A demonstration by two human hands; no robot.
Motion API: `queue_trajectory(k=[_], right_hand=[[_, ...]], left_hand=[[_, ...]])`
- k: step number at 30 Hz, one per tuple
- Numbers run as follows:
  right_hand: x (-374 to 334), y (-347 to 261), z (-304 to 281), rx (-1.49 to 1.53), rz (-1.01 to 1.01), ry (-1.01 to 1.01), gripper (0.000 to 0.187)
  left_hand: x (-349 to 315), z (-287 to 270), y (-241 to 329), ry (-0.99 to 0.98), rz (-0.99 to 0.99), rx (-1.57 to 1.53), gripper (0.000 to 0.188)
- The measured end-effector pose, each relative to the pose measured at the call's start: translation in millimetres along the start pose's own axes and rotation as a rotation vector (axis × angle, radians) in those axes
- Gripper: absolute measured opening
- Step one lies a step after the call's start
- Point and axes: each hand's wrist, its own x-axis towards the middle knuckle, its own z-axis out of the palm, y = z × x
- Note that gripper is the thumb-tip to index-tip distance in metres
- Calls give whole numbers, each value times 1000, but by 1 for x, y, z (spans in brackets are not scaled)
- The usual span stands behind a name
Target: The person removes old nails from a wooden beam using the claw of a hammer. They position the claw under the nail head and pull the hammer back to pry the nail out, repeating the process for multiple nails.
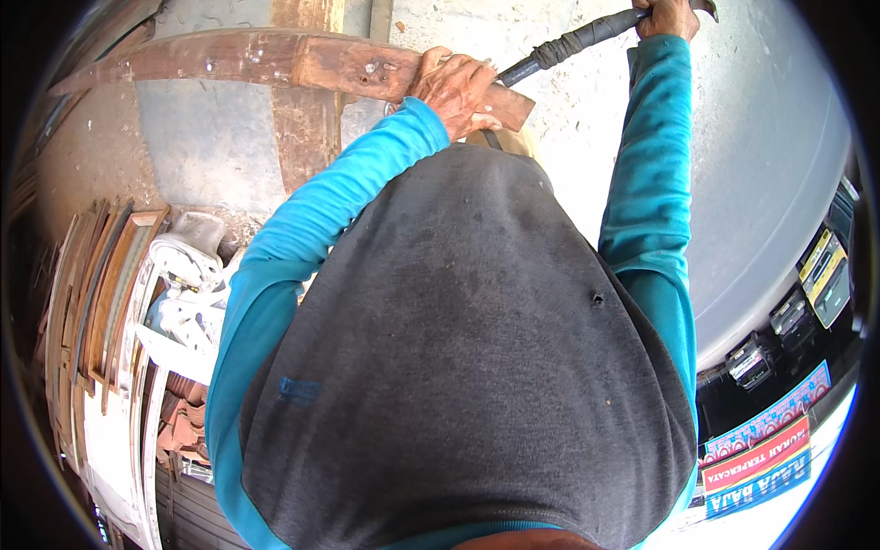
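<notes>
Pale floor, one wooden beam, one tool, two hands

Workshop-like space, leaning wooden boards, piled reddish tiles, wooden beam, black-wrapped tool

Right hand: cropped by top edge | dark wrapped bar: lower end hidden near left hand | wooden piece: partly covered by same hand

My feed is bright, glare whitening the lower right edge and the pale speckled floor at upper centre; brown wooden strips at left bow near the dark, blue-fringed border.
</notes>
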Motion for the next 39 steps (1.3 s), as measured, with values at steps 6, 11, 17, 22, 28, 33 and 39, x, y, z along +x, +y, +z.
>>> queue_trajectory(k=[6,11,17,22,28,33,39], right_hand=[[34,34,18,-135,27,33,26],[39,46,27,-254,72,112,21],[39,54,43,-390,157,41,21],[41,61,57,-375,312,-56,22],[56,87,54,-382,394,-43,19],[46,53,18,-108,297,-89,21],[-34,4,-21,142,142,-98,23]], left_hand=[[2,-7,4,-27,-39,-84,76],[-1,-4,2,21,-47,-125,76],[-4,1,0,74,-16,-62,75],[-4,4,-3,123,-3,-54,74],[-4,4,-3,127,17,-54,74],[-7,3,-3,40,-4,-50,79],[-15,-21,-17,-101,-115,270,87]])
